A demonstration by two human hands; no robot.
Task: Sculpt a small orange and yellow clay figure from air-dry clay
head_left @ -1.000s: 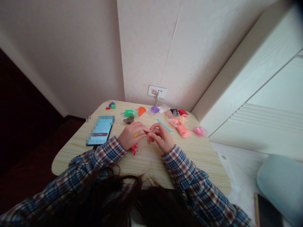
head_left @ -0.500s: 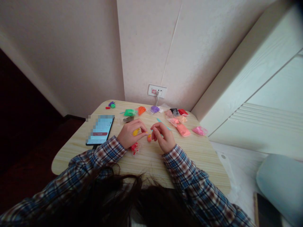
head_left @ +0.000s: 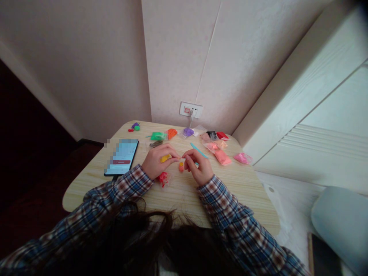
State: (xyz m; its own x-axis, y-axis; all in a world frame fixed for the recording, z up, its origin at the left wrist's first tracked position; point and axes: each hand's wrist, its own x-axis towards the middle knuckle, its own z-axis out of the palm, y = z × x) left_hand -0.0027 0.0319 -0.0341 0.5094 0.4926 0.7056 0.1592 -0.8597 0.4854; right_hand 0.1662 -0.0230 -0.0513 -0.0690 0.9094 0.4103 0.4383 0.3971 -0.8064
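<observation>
Pale wood tabletop (head_left: 230, 199) holds an orange-and-yellow lump (head_left: 181, 167) between the hands. Left hand (head_left: 156, 163) grips a yellow piece (head_left: 165, 158); right hand (head_left: 199, 166) curls its fingers, grip unclear. Fine fingertip work seems underway, calling for light pressure.

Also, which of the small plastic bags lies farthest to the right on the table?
The clear plastic bag with bright pink contents; it lies alone, to the right of the salmon-coloured plastic bag.

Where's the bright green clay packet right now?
Head view: far side of the wooden table, left of centre, the bright green clay packet sits just left of the orange clay packet.
</observation>
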